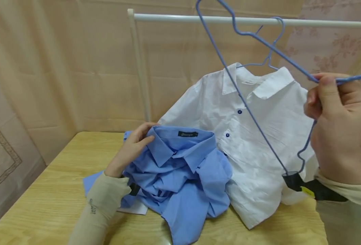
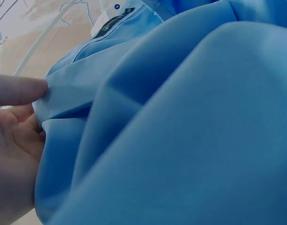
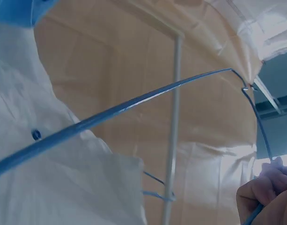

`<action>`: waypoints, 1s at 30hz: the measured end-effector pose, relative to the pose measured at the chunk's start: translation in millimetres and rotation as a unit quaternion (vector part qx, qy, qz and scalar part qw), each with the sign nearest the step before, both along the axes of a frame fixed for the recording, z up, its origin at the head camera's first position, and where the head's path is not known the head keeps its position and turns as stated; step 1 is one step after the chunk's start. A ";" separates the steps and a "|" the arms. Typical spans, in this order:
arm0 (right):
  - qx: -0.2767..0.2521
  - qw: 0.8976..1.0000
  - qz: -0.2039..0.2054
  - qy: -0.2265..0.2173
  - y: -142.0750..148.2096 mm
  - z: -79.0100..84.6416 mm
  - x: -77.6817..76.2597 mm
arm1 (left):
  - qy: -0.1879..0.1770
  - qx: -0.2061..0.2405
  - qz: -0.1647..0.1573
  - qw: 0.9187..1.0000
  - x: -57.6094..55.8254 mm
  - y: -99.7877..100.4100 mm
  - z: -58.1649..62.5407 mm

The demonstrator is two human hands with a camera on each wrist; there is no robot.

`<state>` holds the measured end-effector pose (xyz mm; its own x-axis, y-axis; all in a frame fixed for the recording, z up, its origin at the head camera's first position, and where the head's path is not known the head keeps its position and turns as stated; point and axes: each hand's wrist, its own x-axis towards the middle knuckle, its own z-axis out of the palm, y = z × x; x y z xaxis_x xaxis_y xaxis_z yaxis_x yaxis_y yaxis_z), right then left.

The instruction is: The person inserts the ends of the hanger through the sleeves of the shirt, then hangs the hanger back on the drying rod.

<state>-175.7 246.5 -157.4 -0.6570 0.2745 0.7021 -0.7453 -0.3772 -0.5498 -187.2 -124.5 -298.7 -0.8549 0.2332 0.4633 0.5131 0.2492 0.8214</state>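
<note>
A crumpled blue collared shirt (image 1: 183,183) lies on the table, its collar raised and a dark label inside the neck. My left hand (image 1: 128,148) pinches the left end of that collar; in the left wrist view the thumb presses on its outer face and the fingers go behind the cloth. Up at the right, my right hand (image 1: 341,109) grips a blue wire hanger (image 1: 286,58) between thumb and fingers. The hanger is tilted and bears no garment. One of its notched shoulders reaches toward the top of the head view. Blue cloth (image 2: 204,131) fills most of the left wrist view.
Behind the blue shirt, a white shirt (image 1: 269,136) with dark buttons hangs on another blue hanger (image 1: 270,56) from a white rail (image 1: 180,17). Its lower part rests on the wooden table (image 1: 58,190). Beige curtains (image 1: 91,68) stand behind.
</note>
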 end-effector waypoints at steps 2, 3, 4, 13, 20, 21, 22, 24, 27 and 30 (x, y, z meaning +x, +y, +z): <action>-0.017 0.999 0.029 -0.004 -9.8 -3.9 -0.7 | 0.002 -0.002 0.005 1.000 1.2 0.2 0.9; -0.030 0.998 0.048 -0.006 -14.3 -5.7 -1.1 | 0.003 -0.004 0.009 1.000 1.7 0.4 1.2; -0.044 0.997 0.069 -0.006 -18.4 -7.3 -1.5 | 0.004 -0.007 0.013 1.000 2.5 1.1 1.8; -0.181 0.965 0.186 -0.022 -56.9 -7.4 -6.4 | 0.025 -0.042 0.097 0.994 11.7 10.5 7.1; -0.259 0.944 0.203 -0.015 -83.6 -2.7 -12.6 | 0.057 -0.061 0.122 0.989 11.6 16.0 10.3; -0.268 0.940 0.209 -0.015 -86.7 -2.4 -13.5 | 0.061 -0.063 0.125 0.988 12.0 17.1 11.2; -0.275 0.938 0.213 -0.014 -89.8 -2.4 -14.5 | 0.063 -0.066 0.127 0.988 12.2 17.9 11.4; -0.282 0.934 0.220 -0.011 -96.5 -4.6 -16.7 | 0.063 -0.070 0.132 0.987 13.7 19.7 12.7; -0.276 0.936 0.220 -0.014 -107.7 -13.9 -20.7 | 0.057 -0.065 0.137 0.987 15.8 21.9 13.8; -0.262 0.941 0.212 -0.017 -119.4 -27.0 -25.3 | 0.053 -0.043 0.134 0.989 17.6 24.0 14.8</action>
